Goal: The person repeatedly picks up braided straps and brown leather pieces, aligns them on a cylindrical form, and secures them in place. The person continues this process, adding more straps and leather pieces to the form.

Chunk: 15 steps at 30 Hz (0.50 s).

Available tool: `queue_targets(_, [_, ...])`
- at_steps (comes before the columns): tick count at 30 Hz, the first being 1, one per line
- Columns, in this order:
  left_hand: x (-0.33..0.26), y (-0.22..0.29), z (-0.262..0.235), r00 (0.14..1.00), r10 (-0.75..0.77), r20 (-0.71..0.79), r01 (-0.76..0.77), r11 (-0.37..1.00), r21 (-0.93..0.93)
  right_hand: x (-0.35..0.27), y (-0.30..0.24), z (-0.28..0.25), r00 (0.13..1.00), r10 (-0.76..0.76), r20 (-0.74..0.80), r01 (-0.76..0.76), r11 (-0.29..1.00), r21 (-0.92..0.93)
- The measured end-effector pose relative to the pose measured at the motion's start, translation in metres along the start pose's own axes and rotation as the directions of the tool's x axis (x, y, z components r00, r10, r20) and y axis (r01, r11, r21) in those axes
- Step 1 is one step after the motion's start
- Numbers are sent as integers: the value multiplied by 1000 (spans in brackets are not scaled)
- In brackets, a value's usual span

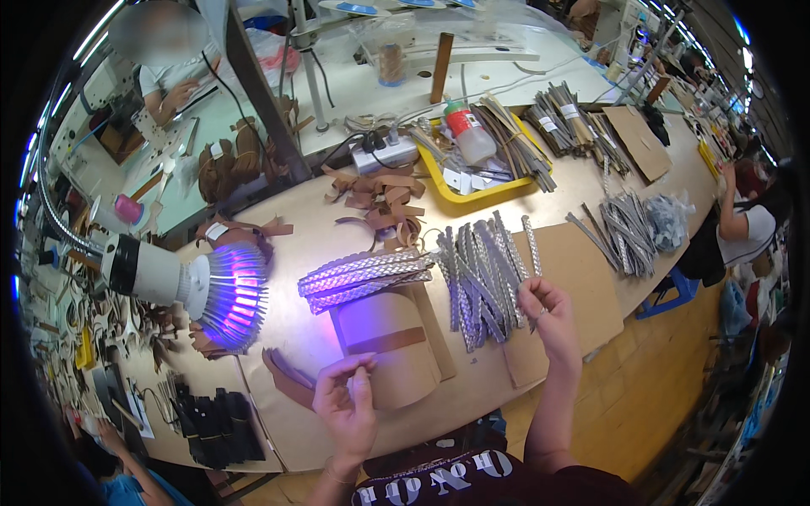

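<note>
My right hand point(550, 316) pinches a silver braided strap point(531, 244), which stands up above the fingers. Beside it on the table lies a spread pile of silver braided straps point(479, 282). My left hand point(348, 405) is closed, thumb against the fingers, at the lower left edge of a curved piece of tan cardboard point(390, 375); anything in those fingertips is too small to make out. A narrow brown strip point(388, 340) crosses the cardboard. Just behind it rests a bundle of wider silver braided straps point(364, 281).
A lamp point(232, 295) glowing purple juts in from the left. Brown leather strips point(384, 202) and a yellow tray point(489, 192) with a red-and-clear bottle point(470, 135) lie farther back. More strap bundles point(629, 232) are at right, black strips point(219, 430) at lower left. Other people work nearby.
</note>
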<state>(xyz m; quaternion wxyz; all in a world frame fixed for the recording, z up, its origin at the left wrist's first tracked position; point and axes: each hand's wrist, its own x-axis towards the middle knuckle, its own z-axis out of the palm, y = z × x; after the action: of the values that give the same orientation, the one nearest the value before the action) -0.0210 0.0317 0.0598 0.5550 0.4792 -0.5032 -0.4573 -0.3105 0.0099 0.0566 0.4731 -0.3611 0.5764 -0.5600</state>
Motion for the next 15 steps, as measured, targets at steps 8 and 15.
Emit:
queue_targets(8, [38,25,3,978,-147,145,188,924,-332,-21,-20,66,864,132,486,-155,988,8])
queue_targets(15, [49,28,-13,984,-172,35,171,896,-409,-19,-27,100,805,216,553,-180,976,-119])
